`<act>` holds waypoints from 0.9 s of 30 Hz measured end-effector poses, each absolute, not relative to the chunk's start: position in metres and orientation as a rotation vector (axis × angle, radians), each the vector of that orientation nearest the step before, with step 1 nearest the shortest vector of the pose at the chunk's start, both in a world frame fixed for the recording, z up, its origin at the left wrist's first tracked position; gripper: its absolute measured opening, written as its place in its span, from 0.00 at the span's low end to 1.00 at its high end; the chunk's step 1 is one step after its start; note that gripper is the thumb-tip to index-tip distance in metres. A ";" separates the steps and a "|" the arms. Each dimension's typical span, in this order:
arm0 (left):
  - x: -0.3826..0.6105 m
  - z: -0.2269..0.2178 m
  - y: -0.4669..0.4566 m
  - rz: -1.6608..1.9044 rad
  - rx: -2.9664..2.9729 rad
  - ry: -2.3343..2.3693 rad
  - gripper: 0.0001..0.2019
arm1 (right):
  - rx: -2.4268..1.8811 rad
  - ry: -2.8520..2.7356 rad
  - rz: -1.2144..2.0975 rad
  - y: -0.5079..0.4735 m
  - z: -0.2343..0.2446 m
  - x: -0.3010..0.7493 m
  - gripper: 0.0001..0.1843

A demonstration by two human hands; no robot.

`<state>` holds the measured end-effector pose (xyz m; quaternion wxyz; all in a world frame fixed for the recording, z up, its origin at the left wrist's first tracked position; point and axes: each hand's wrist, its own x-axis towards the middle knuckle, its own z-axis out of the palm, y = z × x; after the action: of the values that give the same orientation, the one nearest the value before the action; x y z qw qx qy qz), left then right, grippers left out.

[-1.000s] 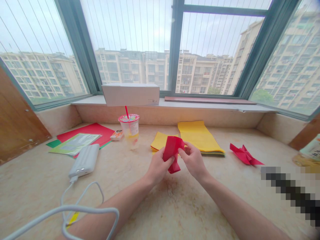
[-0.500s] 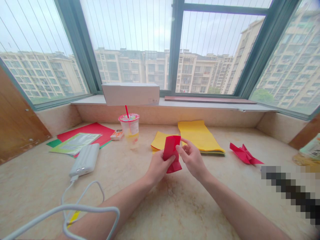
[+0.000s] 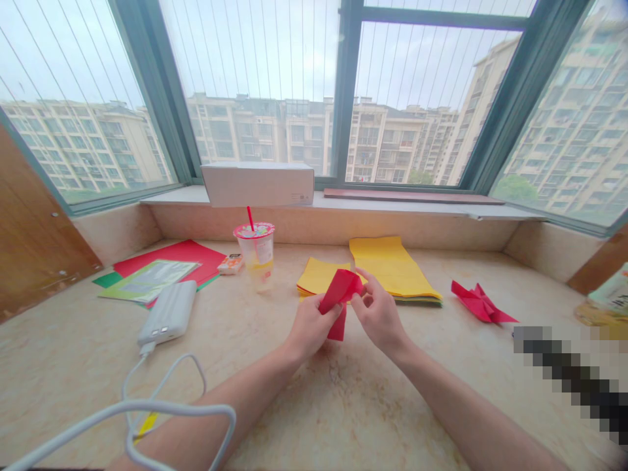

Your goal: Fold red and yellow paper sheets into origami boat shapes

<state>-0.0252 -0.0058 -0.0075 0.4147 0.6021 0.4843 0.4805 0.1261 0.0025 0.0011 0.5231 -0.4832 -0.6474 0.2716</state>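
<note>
A folded piece of red paper (image 3: 338,288) is held up over the counter between both hands. My left hand (image 3: 310,325) is closed on its left side, thumb lying across the front. With thumb and fingers, my right hand (image 3: 375,307) pinches the paper's upper right edge, which bends outward there. A lower flap of the paper hangs below the left thumb. Behind the hands lie a small stack of yellow paper (image 3: 314,278) and a larger stack of yellow sheets (image 3: 397,268). A folded red paper figure (image 3: 481,304) rests to the right.
On the left are a white power bank (image 3: 169,311) with a looping white cable (image 3: 181,411), red sheets (image 3: 171,252) and a green-white packet (image 3: 152,278). A plastic cup (image 3: 256,252) with a red straw stands behind. A white box (image 3: 258,185) sits on the sill; a bottle (image 3: 606,297) is at far right.
The red paper's upper part has tilted right, and its right edge is now bent open at my right fingers. My right hand has moved slightly, from resting against the paper to pinching it.
</note>
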 end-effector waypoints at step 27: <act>-0.018 -0.001 -0.012 1.277 1.415 0.997 0.17 | -1.036 -1.770 0.363 0.002 -0.006 0.128 0.20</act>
<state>-0.0184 -0.0121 -0.0009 0.4754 0.5788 0.4077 0.5222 0.1276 0.0017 -0.0058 0.5051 -0.4292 -0.7335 0.1503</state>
